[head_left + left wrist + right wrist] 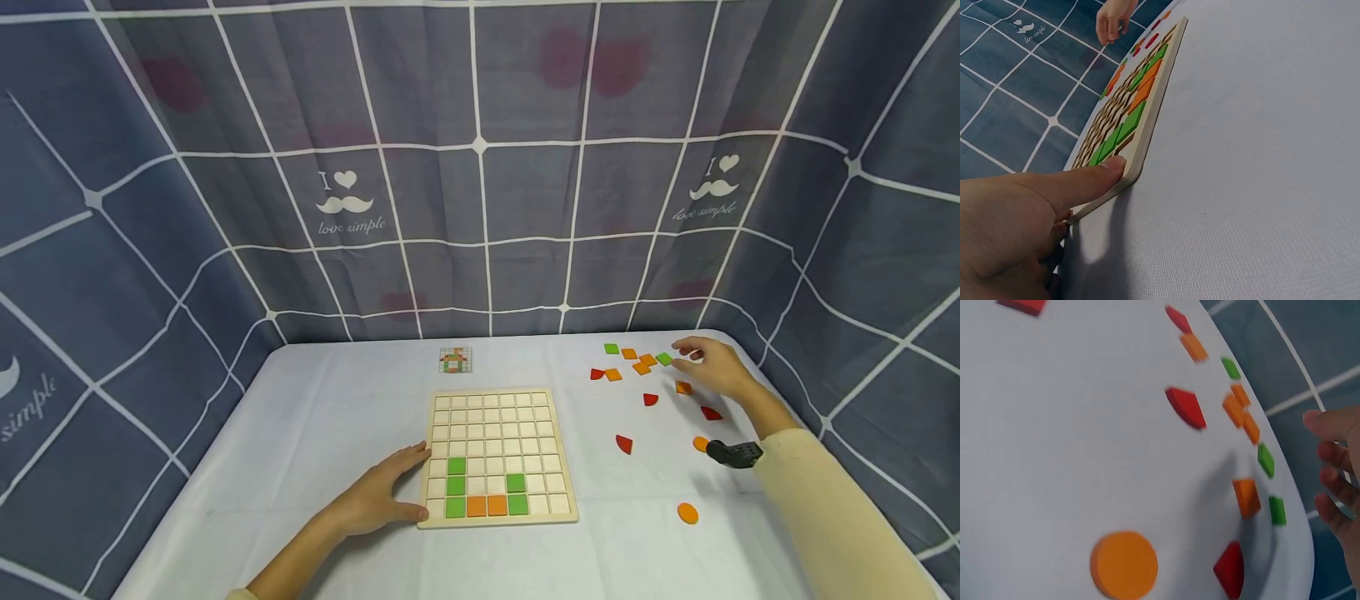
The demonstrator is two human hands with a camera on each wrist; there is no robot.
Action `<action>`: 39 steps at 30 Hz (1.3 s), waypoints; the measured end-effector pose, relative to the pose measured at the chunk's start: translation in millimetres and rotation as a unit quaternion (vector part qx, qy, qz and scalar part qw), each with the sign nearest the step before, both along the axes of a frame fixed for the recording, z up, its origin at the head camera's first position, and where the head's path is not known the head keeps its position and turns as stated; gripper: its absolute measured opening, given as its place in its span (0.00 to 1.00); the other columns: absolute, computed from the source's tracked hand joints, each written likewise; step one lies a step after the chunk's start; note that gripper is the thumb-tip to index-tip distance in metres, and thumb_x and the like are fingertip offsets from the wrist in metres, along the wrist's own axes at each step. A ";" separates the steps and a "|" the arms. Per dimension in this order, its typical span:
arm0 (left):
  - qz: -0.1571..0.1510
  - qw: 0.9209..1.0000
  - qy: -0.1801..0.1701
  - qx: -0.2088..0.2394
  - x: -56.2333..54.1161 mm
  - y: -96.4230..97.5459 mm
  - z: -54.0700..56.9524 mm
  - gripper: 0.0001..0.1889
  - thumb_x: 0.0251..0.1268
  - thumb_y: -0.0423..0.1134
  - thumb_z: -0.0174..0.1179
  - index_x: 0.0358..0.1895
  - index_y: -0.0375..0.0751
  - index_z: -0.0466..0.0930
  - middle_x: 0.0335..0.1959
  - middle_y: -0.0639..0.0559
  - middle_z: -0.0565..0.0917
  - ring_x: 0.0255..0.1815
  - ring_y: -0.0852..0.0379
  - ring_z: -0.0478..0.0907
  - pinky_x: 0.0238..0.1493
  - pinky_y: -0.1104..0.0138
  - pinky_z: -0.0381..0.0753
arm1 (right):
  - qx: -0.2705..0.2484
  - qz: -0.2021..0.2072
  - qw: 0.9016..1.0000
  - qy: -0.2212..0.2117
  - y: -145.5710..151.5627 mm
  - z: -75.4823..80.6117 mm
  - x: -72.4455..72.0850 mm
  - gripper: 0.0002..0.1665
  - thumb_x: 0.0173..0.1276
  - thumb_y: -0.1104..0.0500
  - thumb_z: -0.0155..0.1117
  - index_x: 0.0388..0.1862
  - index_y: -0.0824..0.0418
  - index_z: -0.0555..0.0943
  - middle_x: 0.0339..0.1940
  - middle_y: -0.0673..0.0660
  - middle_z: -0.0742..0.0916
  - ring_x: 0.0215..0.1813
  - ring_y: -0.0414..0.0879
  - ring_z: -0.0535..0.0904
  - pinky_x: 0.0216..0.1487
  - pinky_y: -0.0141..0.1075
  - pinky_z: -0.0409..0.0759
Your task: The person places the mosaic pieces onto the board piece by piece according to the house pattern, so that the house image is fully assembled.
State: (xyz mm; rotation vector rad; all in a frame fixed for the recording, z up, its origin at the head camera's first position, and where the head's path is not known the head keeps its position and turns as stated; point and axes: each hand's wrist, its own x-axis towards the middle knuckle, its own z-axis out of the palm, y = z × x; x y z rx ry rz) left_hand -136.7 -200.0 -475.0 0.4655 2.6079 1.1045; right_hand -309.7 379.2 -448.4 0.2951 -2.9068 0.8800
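Observation:
On the white cloth lies a wooden grid board (pixel 491 412) with green square tiles (pixel 456 485) and orange square tiles (pixel 497 505) in its lower cells. My left hand (pixel 375 492) rests at the board's lower left, thumb on the corner, fingers touching the left edge. Over the scattered pieces at far right, my right hand (pixel 712 364) hovers with loosely bent fingers and nothing visible between them. Just left of its fingertips is a green square tile (pixel 664 359). Another green tile (pixel 1277 510) shows below the hand in the right wrist view.
A small pattern card (pixel 455 360) lies behind the board. Orange squares (pixel 613 375), red quarter-circle pieces (pixel 624 444) and orange discs (pixel 687 513) are spread to the right. A dark checked curtain (pixel 525 192) surrounds the table on the back and sides.

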 end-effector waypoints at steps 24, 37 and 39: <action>-0.003 1.000 0.000 -0.003 -0.6 -1.0 -3.5 0.48 0.54 0.50 0.79 0.78 0.39 0.67 0.81 0.46 0.62 0.81 0.35 0.52 0.75 0.35 0.50 | 0.039 -0.059 0.997 -0.044 33.7 -49.7 -2.2 0.34 0.77 0.58 0.61 0.68 0.84 0.66 0.53 0.80 0.77 0.54 0.73 0.73 0.61 0.68 0.71; -0.004 1.000 0.007 -0.004 -0.8 -1.9 -3.4 0.48 0.55 0.50 0.79 0.78 0.40 0.67 0.81 0.46 0.62 0.81 0.36 0.52 0.76 0.36 0.51 | 0.020 -0.094 0.994 -0.049 27.2 -50.0 -3.2 0.21 0.79 0.65 0.54 0.61 0.83 0.70 0.52 0.79 0.73 0.54 0.72 0.71 0.63 0.68 0.69; -0.004 1.000 0.006 -0.003 -0.7 -1.8 -3.4 0.48 0.55 0.50 0.79 0.78 0.40 0.67 0.81 0.46 0.62 0.81 0.36 0.52 0.76 0.36 0.51 | 0.019 -0.088 0.995 -0.049 27.9 -48.6 -3.4 0.21 0.79 0.66 0.52 0.61 0.84 0.69 0.51 0.78 0.74 0.53 0.71 0.71 0.62 0.67 0.70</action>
